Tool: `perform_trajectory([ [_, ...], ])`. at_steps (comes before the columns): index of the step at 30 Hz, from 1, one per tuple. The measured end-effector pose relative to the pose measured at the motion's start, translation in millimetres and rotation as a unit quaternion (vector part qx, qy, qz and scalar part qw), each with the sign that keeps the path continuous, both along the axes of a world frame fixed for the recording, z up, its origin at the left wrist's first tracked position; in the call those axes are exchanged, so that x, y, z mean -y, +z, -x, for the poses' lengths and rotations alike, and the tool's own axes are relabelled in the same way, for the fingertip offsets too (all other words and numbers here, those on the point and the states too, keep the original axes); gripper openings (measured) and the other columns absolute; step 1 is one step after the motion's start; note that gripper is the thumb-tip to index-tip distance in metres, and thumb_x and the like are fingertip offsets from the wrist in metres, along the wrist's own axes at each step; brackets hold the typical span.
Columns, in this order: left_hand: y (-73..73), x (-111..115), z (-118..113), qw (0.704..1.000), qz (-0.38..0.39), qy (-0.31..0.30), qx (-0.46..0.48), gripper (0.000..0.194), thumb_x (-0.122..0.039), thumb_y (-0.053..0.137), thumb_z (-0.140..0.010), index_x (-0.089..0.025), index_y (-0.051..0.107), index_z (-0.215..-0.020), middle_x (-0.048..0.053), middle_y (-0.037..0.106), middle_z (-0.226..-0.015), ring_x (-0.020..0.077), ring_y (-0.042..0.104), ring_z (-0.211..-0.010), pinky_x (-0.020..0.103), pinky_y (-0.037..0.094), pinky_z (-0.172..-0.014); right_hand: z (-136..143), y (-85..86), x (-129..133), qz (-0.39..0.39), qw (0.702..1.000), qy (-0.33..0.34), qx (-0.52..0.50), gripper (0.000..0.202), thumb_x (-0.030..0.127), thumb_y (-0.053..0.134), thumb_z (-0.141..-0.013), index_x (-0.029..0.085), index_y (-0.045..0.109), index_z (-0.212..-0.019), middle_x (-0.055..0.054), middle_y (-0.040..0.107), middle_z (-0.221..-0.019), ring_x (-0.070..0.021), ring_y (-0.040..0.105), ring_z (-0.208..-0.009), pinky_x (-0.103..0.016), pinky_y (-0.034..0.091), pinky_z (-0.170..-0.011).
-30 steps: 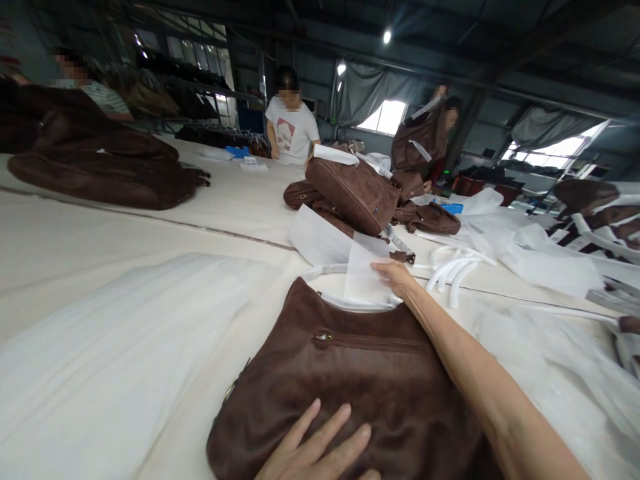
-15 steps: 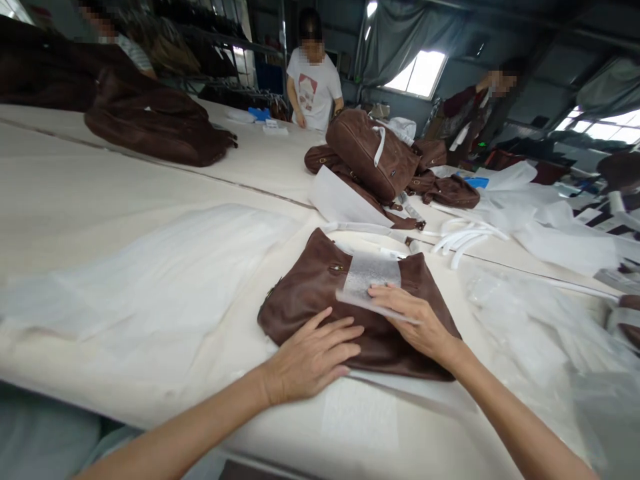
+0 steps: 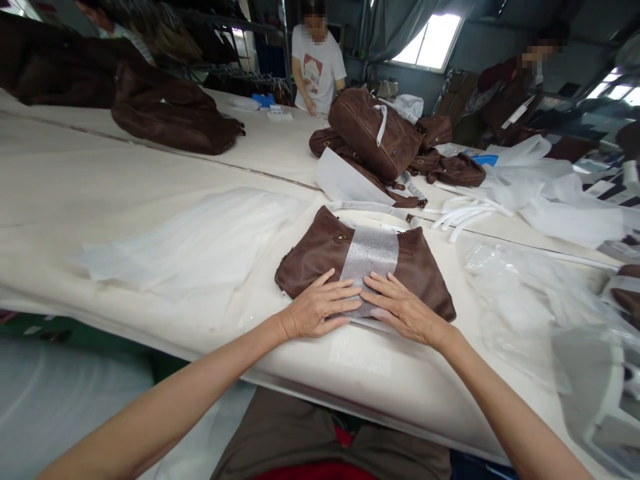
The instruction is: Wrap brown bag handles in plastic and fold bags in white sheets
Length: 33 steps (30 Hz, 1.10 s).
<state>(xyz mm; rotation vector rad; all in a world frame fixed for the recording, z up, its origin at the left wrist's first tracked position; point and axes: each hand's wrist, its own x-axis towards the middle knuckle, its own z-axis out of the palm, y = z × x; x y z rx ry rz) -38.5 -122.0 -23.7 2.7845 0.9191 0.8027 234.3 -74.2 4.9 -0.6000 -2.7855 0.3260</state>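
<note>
A brown leather handbag (image 3: 314, 250) lies flat on the pale table in front of me. Across its middle runs a band of translucent foam wrap (image 3: 373, 252), reaching down to the lower edge. My left hand (image 3: 323, 307) rests on the lower part of the bag with its fingers stretched out, the tips on the wrap's left side. My right hand (image 3: 403, 308) lies flat from the other side, fingers spread over the wrap. The fingertips of both hands nearly meet. The bag's strap (image 3: 367, 208), covered in white, arches behind it.
More brown bags (image 3: 375, 130) are piled behind, beside white tubes (image 3: 465, 212). Another dark brown bag (image 3: 175, 123) lies back left. White sheets (image 3: 195, 240) spread to the left; clear plastic bags (image 3: 520, 293) lie right. A co-worker (image 3: 319, 63) stands across the table.
My right hand has brought the loose end of the foam wrap down over the bag's front, and it now lies flat. Both hands press close together at the lower edge.
</note>
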Motion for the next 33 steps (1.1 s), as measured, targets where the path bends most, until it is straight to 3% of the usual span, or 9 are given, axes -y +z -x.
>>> perform_trajectory([
  [5, -3.3, -2, 0, 0.999, -0.012, 0.008, -0.029, 0.04, -0.035, 0.053, -0.097, -0.021, 0.054, -0.134, 0.012, 0.055, -0.142, 0.025, 0.043, -0.138, 0.056, 0.015, -0.12, -15, -6.1, 73, -0.05, 0.991, -0.035, -0.115, 0.035, 0.019, 0.052, -0.095, 0.018, 0.06, -0.129, -0.013, 0.064, -0.129, -0.0245, 0.055, -0.127, -0.048, 0.045, -0.109],
  [8, -4.7, -3, -1, 0.999, -0.032, 0.012, -0.031, 0.038, -0.033, 0.054, -0.096, -0.021, 0.055, -0.133, 0.011, 0.056, -0.141, 0.0242, 0.046, -0.137, 0.053, 0.014, -0.121, -17, -19.5, 107, -0.061, 0.992, -0.066, -0.085, 0.036, 0.02, 0.053, -0.094, 0.016, 0.059, -0.13, -0.014, 0.066, -0.125, -0.0259, 0.06, -0.118, -0.042, 0.053, -0.098],
  [11, -5.3, -3, -2, 0.998, -0.041, 0.015, -0.033, 0.038, -0.033, 0.054, -0.096, -0.021, 0.056, -0.132, 0.011, 0.057, -0.14, 0.0245, 0.047, -0.136, 0.054, 0.014, -0.121, -9, -35.3, 111, -0.103, 0.986, -0.11, -0.067, 0.035, 0.024, 0.053, -0.096, 0.013, 0.058, -0.129, -0.017, 0.063, -0.129, -0.0282, 0.058, -0.116, -0.044, 0.052, -0.092],
  [15, -3.7, -3, -2, 0.998, -0.048, 0.016, -0.04, 0.038, -0.033, 0.051, -0.098, -0.021, 0.055, -0.133, 0.013, 0.058, -0.139, 0.0247, 0.045, -0.137, 0.055, 0.017, -0.12, 4, -46.1, 97, -0.139, 0.978, -0.112, -0.107, 0.024, 0.013, 0.045, -0.097, 0.016, 0.064, -0.111, -0.013, 0.068, -0.116, -0.0252, 0.058, -0.106, -0.041, 0.048, -0.084],
  [20, -2.5, -1, -1, 0.997, -0.058, 0.018, -0.04, 0.037, -0.03, 0.051, -0.098, -0.022, 0.054, -0.134, 0.013, 0.059, -0.137, 0.024, 0.043, -0.138, 0.056, 0.015, -0.12, 20, -45.5, 104, -0.066, 0.979, -0.093, -0.169, 0.027, 0.007, 0.034, -0.097, 0.016, 0.059, -0.097, -0.01, 0.064, -0.089, -0.0215, 0.056, -0.085, -0.037, 0.049, -0.076],
  [25, -4.5, -1, 0, 0.997, -0.064, 0.014, -0.05, 0.034, -0.029, 0.052, -0.098, -0.02, 0.056, -0.131, 0.011, 0.059, -0.137, 0.0247, 0.044, -0.138, 0.056, 0.015, -0.12, 28, -45.6, 117, -0.02, 0.976, -0.066, -0.208, 0.023, 0.008, 0.035, -0.097, 0.018, 0.056, -0.094, -0.007, 0.062, -0.082, -0.0197, 0.056, -0.077, -0.035, 0.051, -0.071],
  [28, -3.9, -1, -1, 0.997, -0.066, 0.008, -0.04, 0.034, -0.029, 0.052, -0.098, -0.019, 0.055, -0.131, 0.011, 0.059, -0.137, 0.024, 0.044, -0.138, 0.054, 0.016, -0.12, 14, -37.8, 123, 0.035, 0.984, -0.07, -0.161, 0.022, 0.014, 0.044, -0.097, 0.016, 0.056, -0.115, -0.011, 0.067, -0.106, -0.022, 0.06, -0.103, -0.04, 0.053, -0.091],
  [31, -2.6, -1, -2, 0.998, -0.06, 0.004, -0.036, 0.035, -0.029, 0.052, -0.098, -0.02, 0.055, -0.132, 0.012, 0.059, -0.137, 0.0237, 0.045, -0.137, 0.053, 0.017, -0.12, -5, -29.3, 129, 0.061, 0.995, -0.063, -0.041, 0.063, 0.025, 0.056, -0.091, 0.011, 0.033, -0.147, -0.018, 0.045, -0.148, -0.0283, 0.035, -0.142, -0.053, 0.034, -0.115],
  [33, -2.3, -2, -3, 0.998, -0.053, 0.005, -0.034, 0.034, -0.029, 0.052, -0.098, -0.02, 0.055, -0.131, 0.011, 0.059, -0.137, 0.0238, 0.045, -0.137, 0.053, 0.017, -0.12, -14, -28.2, 131, 0.067, 0.996, -0.059, 0.017, 0.078, 0.02, 0.056, -0.085, 0.011, 0.02, -0.154, -0.016, 0.029, -0.158, -0.0284, 0.02, -0.149, -0.057, 0.024, -0.119],
])
